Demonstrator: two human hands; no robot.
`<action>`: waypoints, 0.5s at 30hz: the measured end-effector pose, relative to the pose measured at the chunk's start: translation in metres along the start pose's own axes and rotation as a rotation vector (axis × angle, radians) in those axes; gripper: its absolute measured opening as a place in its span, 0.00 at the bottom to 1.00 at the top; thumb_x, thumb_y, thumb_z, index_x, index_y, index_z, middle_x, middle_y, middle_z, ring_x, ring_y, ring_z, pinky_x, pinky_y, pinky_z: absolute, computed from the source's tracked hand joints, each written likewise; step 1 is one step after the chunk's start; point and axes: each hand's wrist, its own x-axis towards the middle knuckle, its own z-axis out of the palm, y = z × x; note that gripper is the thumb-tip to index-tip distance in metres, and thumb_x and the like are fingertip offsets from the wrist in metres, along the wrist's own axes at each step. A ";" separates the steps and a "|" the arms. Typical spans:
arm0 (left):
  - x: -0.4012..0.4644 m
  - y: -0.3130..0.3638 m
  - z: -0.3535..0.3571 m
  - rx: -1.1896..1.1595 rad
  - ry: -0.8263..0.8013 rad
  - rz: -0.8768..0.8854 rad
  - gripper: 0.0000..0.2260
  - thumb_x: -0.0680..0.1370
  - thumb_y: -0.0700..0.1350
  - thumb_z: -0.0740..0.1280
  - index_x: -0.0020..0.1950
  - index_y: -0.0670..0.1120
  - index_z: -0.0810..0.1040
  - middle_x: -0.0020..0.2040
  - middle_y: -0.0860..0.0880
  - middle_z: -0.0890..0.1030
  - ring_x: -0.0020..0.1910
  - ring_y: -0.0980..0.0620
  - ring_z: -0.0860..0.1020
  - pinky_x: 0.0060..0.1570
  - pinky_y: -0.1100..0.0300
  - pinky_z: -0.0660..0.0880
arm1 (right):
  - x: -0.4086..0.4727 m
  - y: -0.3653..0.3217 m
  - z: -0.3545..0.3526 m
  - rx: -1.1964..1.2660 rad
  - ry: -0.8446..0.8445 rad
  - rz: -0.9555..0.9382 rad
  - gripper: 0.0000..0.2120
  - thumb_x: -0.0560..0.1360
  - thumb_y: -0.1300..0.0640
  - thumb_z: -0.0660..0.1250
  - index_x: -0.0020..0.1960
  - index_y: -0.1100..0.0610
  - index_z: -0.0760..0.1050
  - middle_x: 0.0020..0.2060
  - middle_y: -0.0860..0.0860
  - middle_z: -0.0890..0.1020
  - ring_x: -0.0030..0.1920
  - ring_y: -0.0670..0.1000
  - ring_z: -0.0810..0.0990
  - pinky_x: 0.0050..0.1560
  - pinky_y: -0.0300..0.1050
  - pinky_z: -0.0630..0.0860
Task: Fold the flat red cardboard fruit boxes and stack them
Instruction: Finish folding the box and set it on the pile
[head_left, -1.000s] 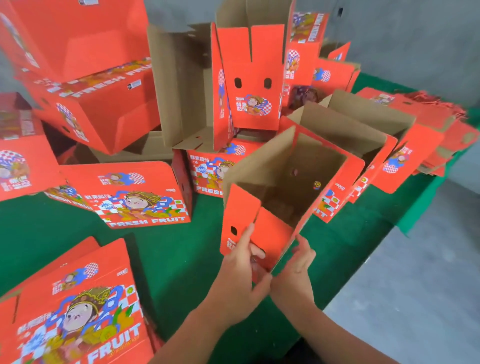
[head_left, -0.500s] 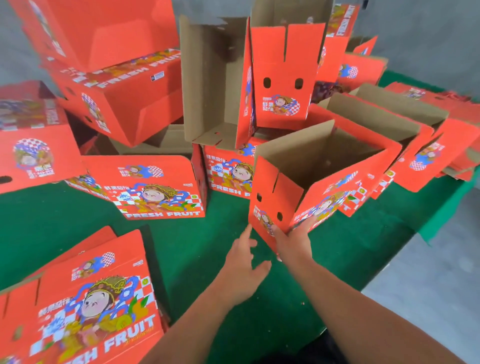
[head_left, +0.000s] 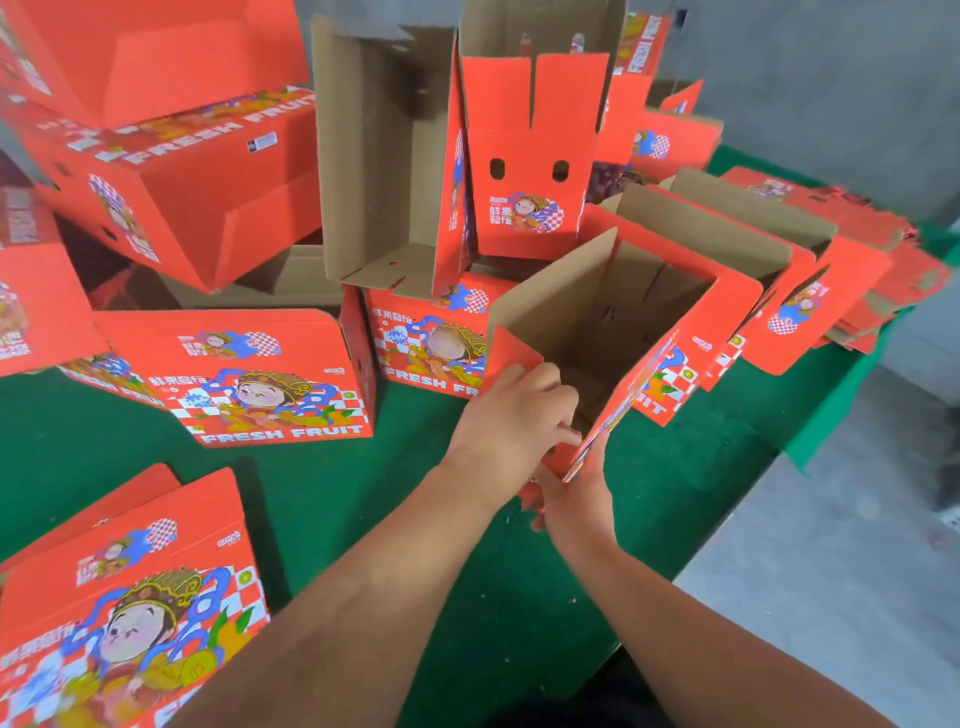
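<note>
Flat box, near corner: a printed red box (head_left: 130, 613) lies flat on the green table (head_left: 332, 499), well left of the left forearm.
Folded box: a closed one reading FRESH FRUIT (head_left: 249, 379) sits beyond and left of the hands.
Left hand (head_left: 511, 415): fingers curled over the near flap of the open box (head_left: 623, 332), reaching into its brown inside.
Right hand (head_left: 571, 496): just beneath the left, gripping the box's lower near corner; fingers mostly hidden.
Flat stack (head_left: 878, 270): unfolded red boxes piled far right of the hands.
</note>
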 end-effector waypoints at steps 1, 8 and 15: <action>-0.005 -0.001 0.001 -0.023 0.038 0.004 0.13 0.79 0.55 0.70 0.49 0.45 0.77 0.53 0.51 0.73 0.56 0.47 0.70 0.44 0.50 0.72 | 0.001 -0.003 -0.001 0.016 0.006 -0.010 0.36 0.77 0.56 0.69 0.77 0.41 0.53 0.36 0.51 0.86 0.29 0.55 0.84 0.28 0.51 0.82; -0.017 0.009 -0.004 -0.040 0.202 0.086 0.08 0.80 0.47 0.69 0.49 0.42 0.79 0.54 0.46 0.76 0.55 0.44 0.70 0.45 0.46 0.72 | -0.003 -0.019 -0.005 0.090 0.044 -0.050 0.33 0.76 0.58 0.65 0.66 0.27 0.55 0.35 0.51 0.87 0.31 0.56 0.86 0.29 0.43 0.81; -0.010 -0.002 0.003 0.046 0.062 -0.030 0.08 0.77 0.46 0.73 0.53 0.49 0.76 0.57 0.51 0.71 0.60 0.47 0.68 0.43 0.53 0.70 | 0.009 -0.012 -0.005 -0.131 0.021 -0.012 0.41 0.78 0.55 0.66 0.80 0.42 0.45 0.34 0.51 0.86 0.29 0.51 0.84 0.33 0.49 0.82</action>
